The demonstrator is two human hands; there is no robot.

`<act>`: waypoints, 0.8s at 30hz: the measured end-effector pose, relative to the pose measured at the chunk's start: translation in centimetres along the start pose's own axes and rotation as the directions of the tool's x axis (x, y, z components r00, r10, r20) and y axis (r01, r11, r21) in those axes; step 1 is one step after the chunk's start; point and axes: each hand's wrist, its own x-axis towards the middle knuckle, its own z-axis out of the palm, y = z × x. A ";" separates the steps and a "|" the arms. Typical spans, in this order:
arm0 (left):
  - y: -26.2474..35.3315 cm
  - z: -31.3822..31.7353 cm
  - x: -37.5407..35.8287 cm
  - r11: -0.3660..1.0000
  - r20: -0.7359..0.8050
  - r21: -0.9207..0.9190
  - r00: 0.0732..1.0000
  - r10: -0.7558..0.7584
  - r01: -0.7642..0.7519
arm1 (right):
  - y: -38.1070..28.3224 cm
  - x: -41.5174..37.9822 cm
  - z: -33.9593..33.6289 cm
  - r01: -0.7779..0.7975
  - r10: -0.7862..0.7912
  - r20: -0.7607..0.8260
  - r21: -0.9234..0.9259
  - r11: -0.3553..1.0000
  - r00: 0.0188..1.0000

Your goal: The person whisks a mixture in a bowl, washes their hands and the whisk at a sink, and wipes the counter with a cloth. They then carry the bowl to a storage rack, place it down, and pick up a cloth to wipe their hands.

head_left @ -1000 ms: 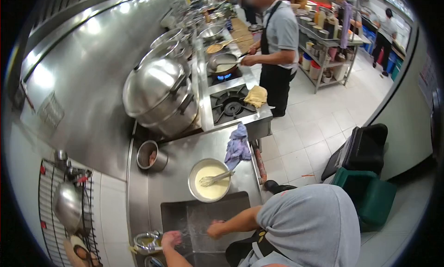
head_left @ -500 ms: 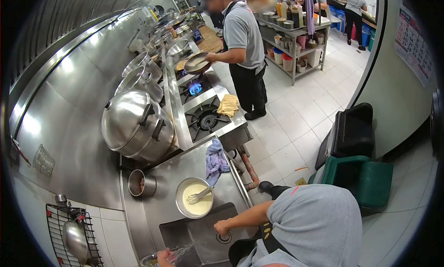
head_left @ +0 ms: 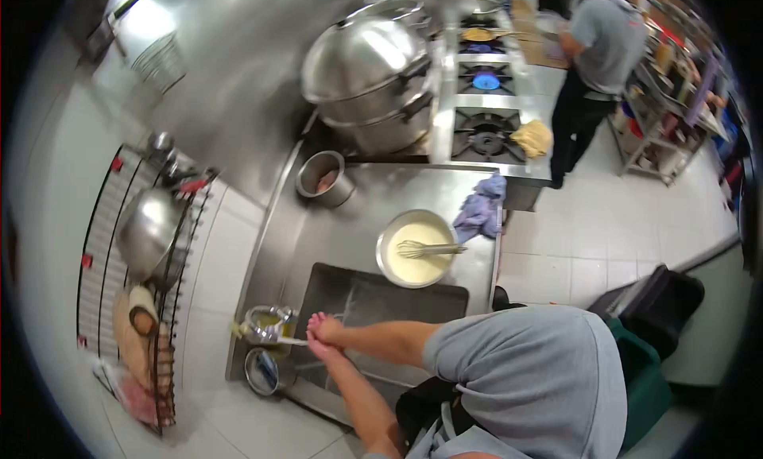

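Note:
My right hand (head_left: 324, 329) and my left hand (head_left: 316, 349) meet over the left side of the steel sink (head_left: 389, 296). The right fingers are bunched against the left hand; the left fingers are mostly hidden. A pale spout-like strip (head_left: 292, 341) reaches toward them from the sink's edge. Just beyond lies a shiny metal container (head_left: 269, 325) with something yellow in it. A smaller steel pot (head_left: 262, 371) holding a dark blue item stands beside that. On the counter above the sink, a whisk (head_left: 433, 250) rests in a bowl of pale yellow batter (head_left: 409, 270).
A purple cloth (head_left: 481, 207) lies by the counter edge. Behind it stand a steel pot (head_left: 326, 179), a large steamer (head_left: 362, 85) and a burner with a blue flame (head_left: 486, 81). A wire rack (head_left: 99, 252) hangs left. A co-worker (head_left: 604, 54) stands at the stove.
My right hand has left the sink drain and come against my left hand. The view has swung toward the wall rack. The co-worker's pan is no longer held over the flame.

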 end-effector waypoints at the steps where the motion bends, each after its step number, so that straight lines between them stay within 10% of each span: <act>1: -0.1 1.1 -1.0 0.936 -0.002 -0.313 0.985 -0.171 0.162 | 0.2 1.5 0.3 -0.059 0.046 -0.095 -0.136 0.989 0.994; 4: 0.9 2.3 -4.4 0.993 0.197 0.071 0.978 0.075 -0.091 | 5.0 12.5 4.8 0.088 -0.182 -0.099 -0.598 0.797 0.978; 6: 2.0 5.2 -7.3 0.996 0.027 -0.024 0.996 0.088 -0.088 | 5.7 17.7 8.4 0.243 -0.375 -0.139 -0.550 0.799 0.917; 7: 2.9 6.8 -8.1 0.993 -0.098 -0.113 0.995 0.032 -0.043 | 4.0 14.0 5.9 0.438 -0.534 0.174 -0.795 0.419 0.827; 8: 2.4 5.7 -6.2 0.990 -0.132 -0.103 0.988 0.080 -0.094 | 5.1 15.6 6.7 0.543 -0.653 0.186 -0.739 0.400 0.734; 9: 3.7 6.6 -5.4 0.975 -0.233 0.124 0.950 0.208 -0.183 | 5.1 15.8 7.5 0.366 -0.342 0.131 -0.263 0.893 0.930; 10: 2.6 3.3 -2.1 0.910 -0.244 0.276 0.893 0.379 -0.311 | 2.8 12.2 7.7 0.404 -0.319 0.289 -0.315 0.859 0.903; 13: 2.7 0.6 1.7 0.988 -0.581 -0.136 0.802 -0.141 0.076 | 3.3 9.6 6.1 0.132 -0.106 0.519 -0.013 0.991 0.848; 17: 0.9 -1.8 0.9 0.968 -0.514 -0.250 0.851 -0.111 -0.024 | 3.6 7.3 3.1 -0.001 0.116 0.462 -0.240 0.971 0.879; 20: -6.2 -10.2 6.5 0.946 -0.426 -0.042 0.851 -0.307 0.320 | 5.5 5.8 0.9 0.575 -0.193 0.582 -0.593 0.564 0.790; 23: -3.4 -7.8 7.1 0.412 -0.415 0.625 0.729 -0.544 0.663 | -0.7 2.7 0.0 0.255 0.125 0.384 -0.790 0.558 0.915; 24: -2.9 -6.7 6.5 0.479 -0.374 0.675 0.820 -0.434 0.562 | -1.1 3.5 0.0 0.364 -0.124 0.347 -0.817 0.446 0.930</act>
